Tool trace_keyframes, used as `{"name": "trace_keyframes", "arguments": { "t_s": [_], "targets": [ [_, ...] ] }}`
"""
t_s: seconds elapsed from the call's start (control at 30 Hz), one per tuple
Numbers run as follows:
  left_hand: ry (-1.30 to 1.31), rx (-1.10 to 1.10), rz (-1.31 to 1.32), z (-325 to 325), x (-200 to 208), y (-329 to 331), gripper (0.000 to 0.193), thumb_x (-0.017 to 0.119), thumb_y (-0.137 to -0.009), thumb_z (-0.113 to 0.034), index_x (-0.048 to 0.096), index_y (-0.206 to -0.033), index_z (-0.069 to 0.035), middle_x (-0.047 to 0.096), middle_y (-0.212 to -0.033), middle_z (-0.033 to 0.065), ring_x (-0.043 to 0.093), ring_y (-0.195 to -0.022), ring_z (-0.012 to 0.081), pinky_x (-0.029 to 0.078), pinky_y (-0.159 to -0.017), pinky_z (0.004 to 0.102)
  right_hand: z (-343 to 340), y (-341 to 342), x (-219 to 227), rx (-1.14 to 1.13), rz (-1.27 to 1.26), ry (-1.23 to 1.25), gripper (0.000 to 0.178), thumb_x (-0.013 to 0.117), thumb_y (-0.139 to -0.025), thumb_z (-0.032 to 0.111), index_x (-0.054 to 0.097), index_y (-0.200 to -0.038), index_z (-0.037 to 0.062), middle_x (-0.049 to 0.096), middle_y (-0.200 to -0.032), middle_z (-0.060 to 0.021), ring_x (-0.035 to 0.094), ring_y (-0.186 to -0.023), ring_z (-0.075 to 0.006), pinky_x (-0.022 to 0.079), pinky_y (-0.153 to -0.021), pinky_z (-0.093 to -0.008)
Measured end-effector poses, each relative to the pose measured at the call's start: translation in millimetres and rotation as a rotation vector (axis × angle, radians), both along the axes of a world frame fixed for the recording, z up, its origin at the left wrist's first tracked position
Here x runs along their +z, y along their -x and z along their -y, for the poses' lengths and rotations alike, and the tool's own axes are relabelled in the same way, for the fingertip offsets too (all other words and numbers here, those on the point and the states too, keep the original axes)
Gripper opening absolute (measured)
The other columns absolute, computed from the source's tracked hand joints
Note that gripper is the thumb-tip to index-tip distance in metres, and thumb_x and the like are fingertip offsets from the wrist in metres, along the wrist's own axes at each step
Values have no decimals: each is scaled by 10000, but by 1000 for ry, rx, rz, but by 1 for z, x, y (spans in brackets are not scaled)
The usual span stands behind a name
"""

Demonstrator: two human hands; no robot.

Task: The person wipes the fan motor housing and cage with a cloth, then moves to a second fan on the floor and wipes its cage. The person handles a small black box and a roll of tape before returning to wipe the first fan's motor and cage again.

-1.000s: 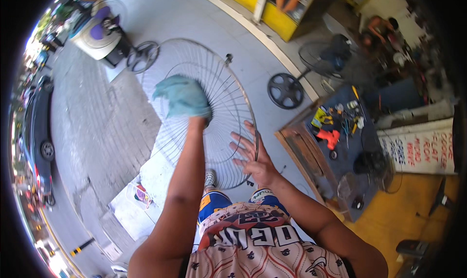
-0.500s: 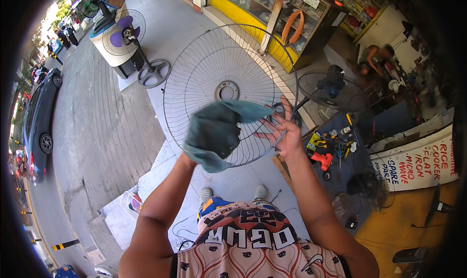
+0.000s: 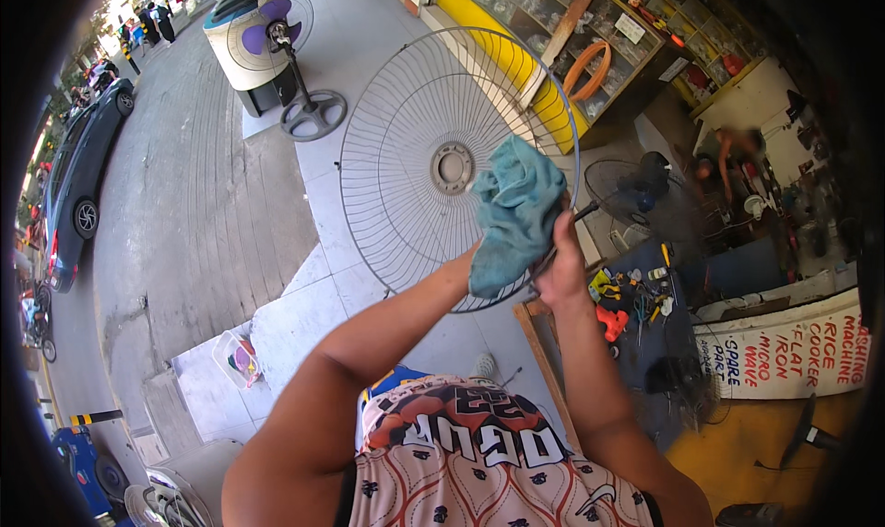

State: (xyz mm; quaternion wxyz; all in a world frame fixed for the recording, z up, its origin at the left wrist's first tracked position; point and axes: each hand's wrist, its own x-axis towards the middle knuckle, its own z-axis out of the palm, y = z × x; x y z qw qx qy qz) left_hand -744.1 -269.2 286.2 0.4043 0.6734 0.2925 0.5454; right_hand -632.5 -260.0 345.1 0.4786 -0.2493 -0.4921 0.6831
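Observation:
A round wire fan grille [image 3: 406, 204] with a ring-shaped hub [image 3: 452, 166] is held up in front of me. My right hand [image 3: 560, 267] grips its rim at the lower right, the thumb pointing up and the fingers partly hidden. A crumpled teal cloth [image 3: 518, 209] lies against the right part of the grille. My left forearm [image 3: 406, 310] reaches across to it, and the cloth covers my left hand, which holds it near the right rim. The left fingers are out of sight.
A pedestal fan with purple blades [image 3: 275, 27] stands far left by a white drum [image 3: 235, 57]. Tools, among them a red drill [image 3: 610, 322], lie on a dark surface at right. Behind are a glass display case [image 3: 627, 29], another fan [image 3: 636, 181] and a person [image 3: 733, 149].
My left hand and the cloth have moved right across the grille toward my right hand. The right fingers, spread before, have drawn in at the rim. The view has shifted somewhat.

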Motion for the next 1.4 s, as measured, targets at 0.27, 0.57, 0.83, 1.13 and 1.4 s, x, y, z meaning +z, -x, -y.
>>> {"name": "trace_keyframes", "arguments": {
  "t_s": [0.27, 0.57, 0.83, 1.13, 1.4],
  "targets": [
    [-80, -297, -132, 70, 12, 112, 370, 628, -957, -107, 646, -1305, 19, 648, -1370, 123, 626, -1198, 215, 508, -1017, 352, -17, -18, -8, -172, -40, 400, 646, 432, -1036, 673, 288, -1595, 383, 442, -1514, -156, 518, -1357, -404, 523, -962, -648],
    [310, 547, 469, 225, 19, 202, 544, 667, -960, -487, 684, -1148, 23, 692, -1174, 197, 697, -969, 334, 571, -884, 491, -4, -55, 15, -183, -201, 183, 705, 422, -1019, 692, 224, -1623, 386, 372, -1614, -187, 423, -1451, -458, 488, -995, -716],
    [16, 664, 254, 140, -15, 166, 89, 604, -969, -142, 647, -943, -69, 676, -876, 103, 625, -776, 253, 528, -690, 387, 103, 49, -11, -94, -165, -76, 870, 576, -954, 687, 118, -1638, 406, 186, -1713, -154, 234, -1544, -463, 400, -1094, -696],
    [529, 460, 514, 117, -46, 315, 109, 620, -967, -138, 551, -953, -56, 562, -806, 54, 578, -638, 187, 499, -513, 346, 9, -20, 76, 336, -400, 25, 1303, 590, -701, 946, 78, -1681, 257, 21, -1727, -241, 98, -1575, -477, 273, -1124, -780],
    [67, 1363, -1019, 113, -17, 334, 203, 646, -810, -182, 625, -940, -28, 630, -901, 223, 632, -888, 433, 504, -744, 485, 7, -6, 132, 624, -175, 16, 1234, 782, -742, 505, 16, -1682, 281, 86, -1703, -242, 191, -1532, -532, 377, -1062, -774]
  ]
}}
